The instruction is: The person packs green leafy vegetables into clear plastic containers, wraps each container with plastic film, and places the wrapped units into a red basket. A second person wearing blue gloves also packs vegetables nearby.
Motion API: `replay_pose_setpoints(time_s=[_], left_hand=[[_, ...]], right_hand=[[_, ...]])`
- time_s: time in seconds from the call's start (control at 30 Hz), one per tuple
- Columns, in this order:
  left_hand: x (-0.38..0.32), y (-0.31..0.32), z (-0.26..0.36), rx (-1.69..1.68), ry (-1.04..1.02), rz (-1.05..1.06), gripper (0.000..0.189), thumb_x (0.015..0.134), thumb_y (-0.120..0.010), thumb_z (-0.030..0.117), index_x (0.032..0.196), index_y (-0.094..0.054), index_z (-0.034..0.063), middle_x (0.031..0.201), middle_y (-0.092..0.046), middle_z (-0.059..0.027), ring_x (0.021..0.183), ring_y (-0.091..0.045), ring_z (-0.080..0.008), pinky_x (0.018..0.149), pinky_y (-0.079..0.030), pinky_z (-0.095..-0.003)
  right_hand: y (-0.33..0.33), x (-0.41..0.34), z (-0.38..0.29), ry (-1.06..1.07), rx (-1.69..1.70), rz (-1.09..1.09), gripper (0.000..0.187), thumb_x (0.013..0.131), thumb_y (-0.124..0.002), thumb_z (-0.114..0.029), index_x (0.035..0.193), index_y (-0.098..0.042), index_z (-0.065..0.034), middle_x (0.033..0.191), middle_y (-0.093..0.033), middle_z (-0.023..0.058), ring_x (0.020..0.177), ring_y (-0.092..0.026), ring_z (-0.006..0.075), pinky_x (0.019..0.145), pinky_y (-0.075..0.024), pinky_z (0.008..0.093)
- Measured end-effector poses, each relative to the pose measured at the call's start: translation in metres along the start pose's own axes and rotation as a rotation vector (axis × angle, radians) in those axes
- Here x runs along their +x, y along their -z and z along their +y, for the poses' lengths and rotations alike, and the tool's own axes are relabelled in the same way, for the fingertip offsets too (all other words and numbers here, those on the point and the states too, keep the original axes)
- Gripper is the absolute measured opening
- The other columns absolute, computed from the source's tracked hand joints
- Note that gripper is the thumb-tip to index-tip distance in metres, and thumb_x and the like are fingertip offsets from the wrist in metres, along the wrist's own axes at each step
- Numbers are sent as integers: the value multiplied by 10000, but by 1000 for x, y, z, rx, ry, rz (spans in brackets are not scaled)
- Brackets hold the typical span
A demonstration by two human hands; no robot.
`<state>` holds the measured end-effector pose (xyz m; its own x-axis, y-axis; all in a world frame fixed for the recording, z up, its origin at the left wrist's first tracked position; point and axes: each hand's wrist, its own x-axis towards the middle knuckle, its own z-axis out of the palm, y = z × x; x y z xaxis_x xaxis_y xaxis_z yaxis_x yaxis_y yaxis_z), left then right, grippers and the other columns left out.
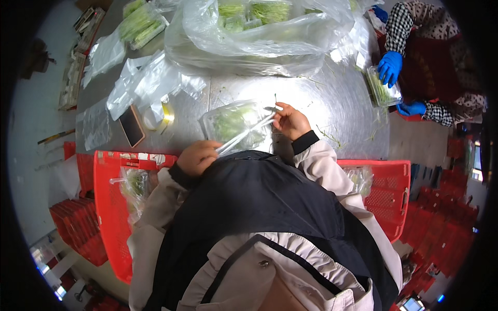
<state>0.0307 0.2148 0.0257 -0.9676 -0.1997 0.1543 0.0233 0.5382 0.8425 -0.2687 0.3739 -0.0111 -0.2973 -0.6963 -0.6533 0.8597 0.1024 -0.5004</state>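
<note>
A clear plastic box of green shoots (229, 123) lies inside a transparent plastic bag (208, 116) on the metal table before me. The bag's edge is drawn into a whitish band that runs slantwise between my hands. My left hand (199, 157) grips the lower left end of this band, near the table's front edge. At the upper right end, my right hand (291, 121) pinches the band between thumb and fingers. A thin green sprig (276, 97) stands up at its fingertips. Beside them is a small dark object, too unclear to name.
A large plastic bag of packed boxes (249, 58) fills the table's far side. Loose plastic bags (144, 81), a phone (132, 126) and a tape roll (157, 116) lie left. Red crates (113, 210) flank me. At right, a person's blue-gloved hand (390, 68) holds another box (383, 91).
</note>
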Motion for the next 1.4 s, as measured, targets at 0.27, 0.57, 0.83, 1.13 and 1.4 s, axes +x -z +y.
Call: replay_pose_setpoints(time_s=[0.27,0.57,0.83,1.13,1.4], left_hand=[[12,-19,41,-645,289,243,116,883,-551,46,968,-621,10,1111,-604,-116,1004,-581,-233,946,-429,-364],[63,-88,22,-944,347,367,413,940,-578,197,1297,-474,17,1119,-592,-54,997,-540,-107,849,-442,-259],[23,-81,33,164,306,326,126,772,-601,163,815,-682,76,833,-651,-91,847,-587,-288,768,-473,-380],[-20,-55,7,-90,631,973,429,798,-681,194,1161,-566,-3,1293,-488,-215,1200,-473,-333,1001,-380,-390],[0,-22,-9,-568,647,800,593,782,-746,304,1184,-516,-67,1068,-621,-169,987,-594,-235,865,-467,-336]], right_hand=[[-58,-65,-14,161,-302,-232,526,875,-482,54,1386,-389,-25,1075,-640,123,819,-599,144,731,-472,259],[-83,-79,28,314,-1087,-333,467,779,-598,116,1234,-570,12,951,-613,12,751,-535,57,666,-461,200],[-6,4,-5,487,-1298,-38,174,864,-579,-17,1019,-655,9,834,-653,14,758,-572,82,667,-451,213],[-3,-8,-1,-15,-1263,12,311,903,-596,-256,1050,-558,16,794,-614,103,597,-599,178,529,-522,312],[-77,-67,6,376,-1090,-321,144,902,-596,-90,1015,-568,-5,947,-602,21,834,-548,97,755,-442,242]])
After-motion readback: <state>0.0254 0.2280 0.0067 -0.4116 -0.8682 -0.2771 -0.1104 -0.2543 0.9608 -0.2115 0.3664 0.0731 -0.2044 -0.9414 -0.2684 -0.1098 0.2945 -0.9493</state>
